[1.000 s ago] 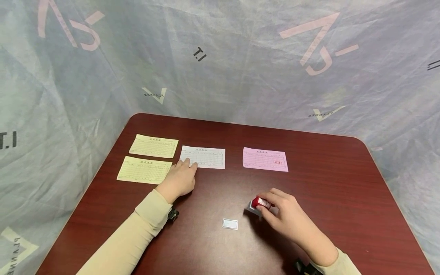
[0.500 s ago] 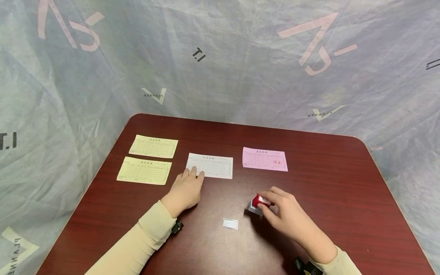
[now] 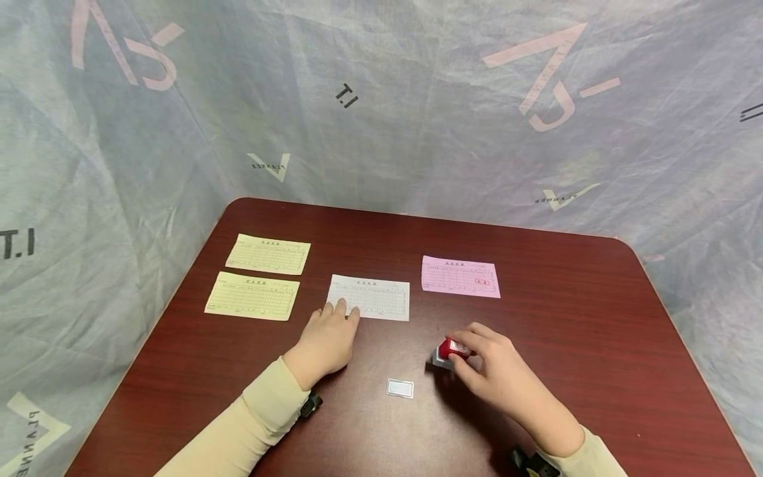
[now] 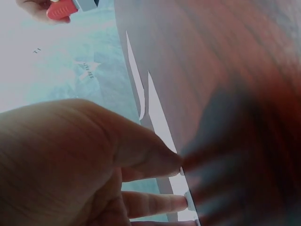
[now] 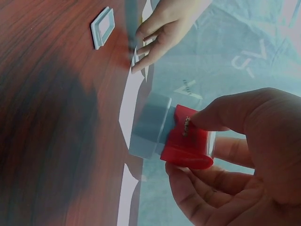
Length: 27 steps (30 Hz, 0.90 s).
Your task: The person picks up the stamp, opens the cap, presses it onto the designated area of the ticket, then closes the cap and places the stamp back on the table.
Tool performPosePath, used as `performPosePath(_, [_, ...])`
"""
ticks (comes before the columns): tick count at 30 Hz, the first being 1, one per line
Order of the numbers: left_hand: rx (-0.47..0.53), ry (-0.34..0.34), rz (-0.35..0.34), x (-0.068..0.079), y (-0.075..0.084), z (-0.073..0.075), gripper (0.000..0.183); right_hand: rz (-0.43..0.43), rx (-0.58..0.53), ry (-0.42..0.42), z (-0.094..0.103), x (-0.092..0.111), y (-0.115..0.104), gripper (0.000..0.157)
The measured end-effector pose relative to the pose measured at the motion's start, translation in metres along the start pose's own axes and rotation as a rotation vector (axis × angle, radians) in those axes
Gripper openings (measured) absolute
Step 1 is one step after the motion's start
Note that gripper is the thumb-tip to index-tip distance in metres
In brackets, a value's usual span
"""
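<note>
Grey cloth walls [image 3: 381, 132], reddish-brown table [image 3: 536, 411]

Cloth's wrinkly, with pink and black lettering. Table's wood-grained, a bit shiny, far corners rounded. Left hand [image 3: 324, 340] has its fingers loosely out, touching the white slip [image 3: 381, 298]; yellow slips [image 3: 252, 296] lie left of that, pink slip [image 3: 456, 277] right. Right hand [image 3: 501, 368] is pinching the red stamp [image 3: 454, 349] over the table. Smallest: pale rectangular piece [image 3: 400, 388] between both hands, nearer the person.

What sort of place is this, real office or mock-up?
Probably a mock-up desk booth, not a working office: printed sheeting rises behind and beside the dark red table, and the paper forms and red stamp suggest paperwork.
</note>
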<state>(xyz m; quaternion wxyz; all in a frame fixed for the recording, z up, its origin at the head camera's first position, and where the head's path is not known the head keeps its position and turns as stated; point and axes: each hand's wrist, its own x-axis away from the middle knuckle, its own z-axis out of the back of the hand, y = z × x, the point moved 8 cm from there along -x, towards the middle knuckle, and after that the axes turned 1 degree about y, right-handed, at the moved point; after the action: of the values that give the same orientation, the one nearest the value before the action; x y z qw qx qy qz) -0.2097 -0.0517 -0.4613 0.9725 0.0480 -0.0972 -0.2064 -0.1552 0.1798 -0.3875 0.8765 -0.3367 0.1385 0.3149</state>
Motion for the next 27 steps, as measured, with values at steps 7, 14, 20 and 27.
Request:
performPosePath(7, [-0.022, -0.007, -0.019, 0.004, 0.009, -0.002, 0.054, -0.015, -0.001, -0.013, -0.002, 0.000, 0.001, 0.025])
performPosePath(14, [-0.022, -0.002, -0.012, 0.008, 0.012, -0.002, 0.052, 0.010, 0.004, -0.003, -0.002, -0.003, -0.001, 0.025])
performPosePath(20, [-0.024, 0.012, -0.023, 0.012, 0.017, -0.001, 0.048, 0.012, 0.005, -0.008, -0.003, -0.005, -0.001, 0.024])
performPosePath(27, [-0.041, 0.017, -0.025, 0.017, 0.022, -0.001, 0.049, 0.002, 0.005, -0.017, -0.006, -0.006, -0.001, 0.022])
